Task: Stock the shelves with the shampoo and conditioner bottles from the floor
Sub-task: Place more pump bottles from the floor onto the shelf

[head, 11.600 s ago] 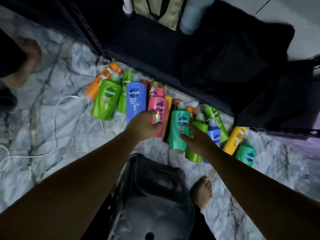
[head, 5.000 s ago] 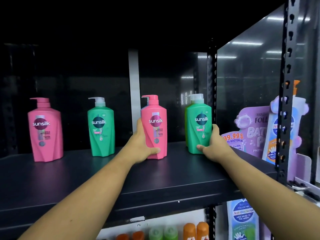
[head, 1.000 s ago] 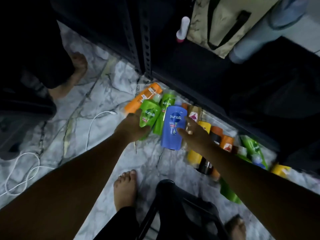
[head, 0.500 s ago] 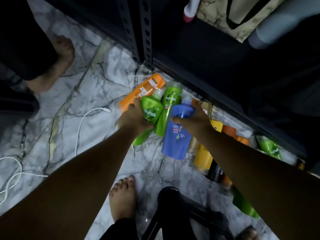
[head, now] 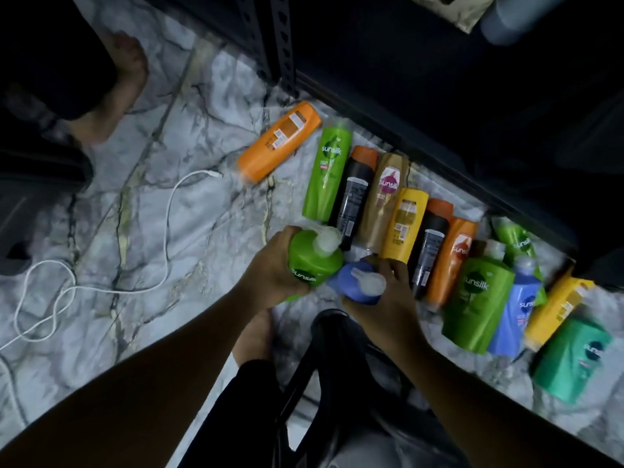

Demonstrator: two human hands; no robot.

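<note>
Pump bottle (head: 312,261), green, in left hand (head: 270,276) (right hand (head: 383,307): blue bottle (head: 341,280))

Both pump bottles are now off the floor, the green pump bottle (head: 312,261) gripped in the left hand (head: 270,270) and the blue pump bottle (head: 358,283) in the right hand (head: 385,298), tops turned toward the camera.
</note>
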